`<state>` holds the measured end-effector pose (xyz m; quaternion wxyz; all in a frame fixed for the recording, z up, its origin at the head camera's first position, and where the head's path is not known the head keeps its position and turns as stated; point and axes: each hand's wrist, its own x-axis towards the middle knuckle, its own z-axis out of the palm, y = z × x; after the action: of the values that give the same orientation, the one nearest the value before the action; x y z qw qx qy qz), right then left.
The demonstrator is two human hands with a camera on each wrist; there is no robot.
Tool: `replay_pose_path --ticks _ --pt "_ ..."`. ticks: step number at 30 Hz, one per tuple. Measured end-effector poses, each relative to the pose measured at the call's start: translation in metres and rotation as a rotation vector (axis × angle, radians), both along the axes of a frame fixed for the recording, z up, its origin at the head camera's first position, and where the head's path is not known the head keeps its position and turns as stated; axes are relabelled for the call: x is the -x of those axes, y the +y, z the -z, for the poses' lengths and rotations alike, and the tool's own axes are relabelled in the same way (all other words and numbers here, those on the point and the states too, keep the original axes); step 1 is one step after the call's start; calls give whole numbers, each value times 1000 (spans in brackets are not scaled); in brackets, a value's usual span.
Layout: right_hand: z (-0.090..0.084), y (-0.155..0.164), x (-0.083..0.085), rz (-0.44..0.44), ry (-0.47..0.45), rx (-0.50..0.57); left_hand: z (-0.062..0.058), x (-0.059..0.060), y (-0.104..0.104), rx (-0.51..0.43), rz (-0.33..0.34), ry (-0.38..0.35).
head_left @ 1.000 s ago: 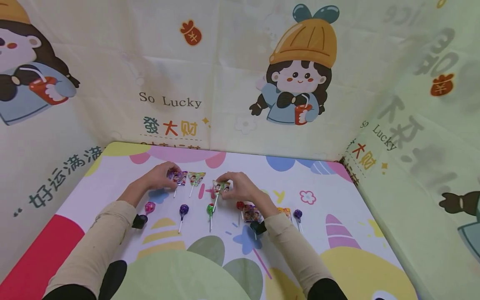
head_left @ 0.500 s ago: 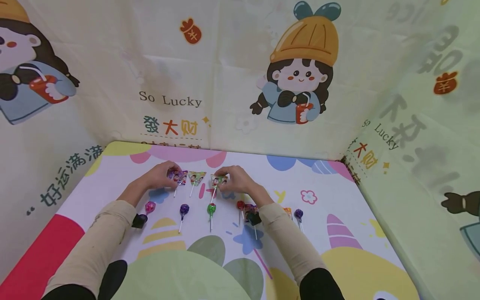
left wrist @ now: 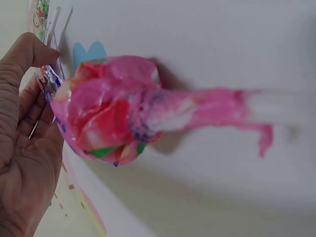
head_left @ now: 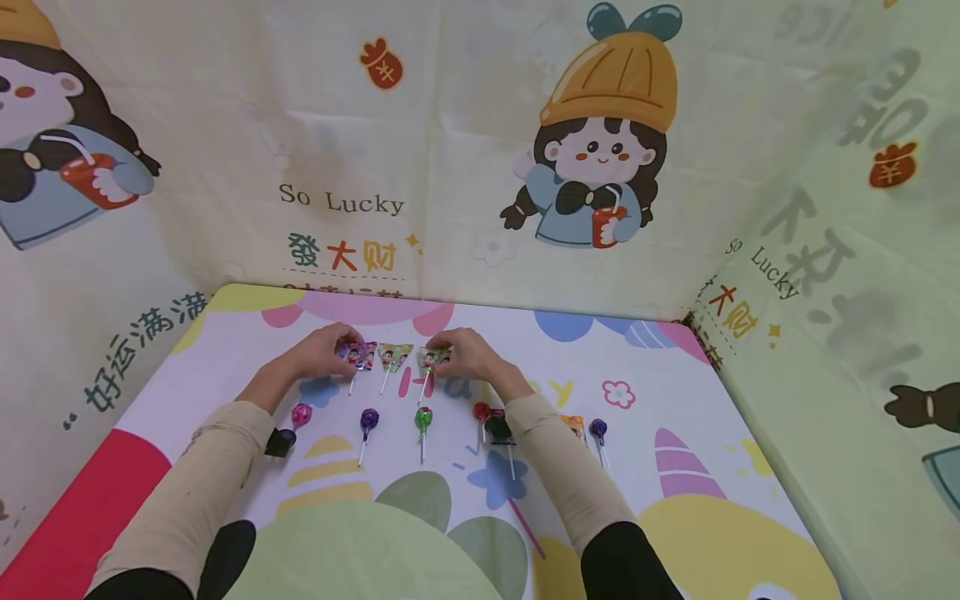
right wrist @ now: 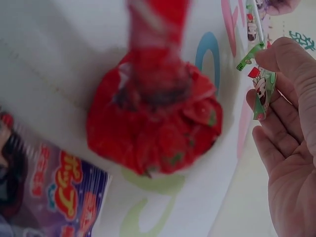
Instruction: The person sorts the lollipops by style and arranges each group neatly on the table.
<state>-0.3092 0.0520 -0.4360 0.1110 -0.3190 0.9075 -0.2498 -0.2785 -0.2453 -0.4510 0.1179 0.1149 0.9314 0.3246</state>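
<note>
My left hand [head_left: 336, 350] pinches a flat lollipop in a purple wrapper [head_left: 357, 354] against the table at the back row; the left wrist view shows the fingers [left wrist: 29, 54] on the purple wrapper [left wrist: 49, 81]. My right hand [head_left: 444, 358] pinches a flat lollipop in a green and red wrapper [head_left: 432, 359], whose white stick points toward me. The right wrist view shows this wrapper [right wrist: 261, 89] held at the fingertips [right wrist: 284, 59]. Between the two lies a third flat lollipop [head_left: 393, 356], untouched.
A nearer row of round lollipops lies on the colourful table cover [head_left: 675, 517]: pink [head_left: 301, 413], purple [head_left: 367, 418], green [head_left: 423, 418], red [head_left: 481, 410], another purple [head_left: 597, 428]. An orange packet [head_left: 573, 425] sits by my right forearm. Printed cloth walls [head_left: 480, 167] enclose the table on three sides.
My right hand has slid its flat lollipop away from me and slightly left, into line with the other two. The packet by my right wrist is now mostly covered. The left hand stayed put.
</note>
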Motion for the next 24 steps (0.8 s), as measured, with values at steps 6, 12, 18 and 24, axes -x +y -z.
replay_pose_path --ticks 6,12,18,24 --pt "4 -4 2 -3 4 -6 1 0 0 4 2 -2" --pt "6 -5 3 4 -4 -4 -2 -1 1 2 5 -5" --pt "4 -5 1 6 -44 -2 -2 0 1 5 2 -5" --pt "6 -6 2 -11 -28 -25 -1 1 -1 14 0 -7"
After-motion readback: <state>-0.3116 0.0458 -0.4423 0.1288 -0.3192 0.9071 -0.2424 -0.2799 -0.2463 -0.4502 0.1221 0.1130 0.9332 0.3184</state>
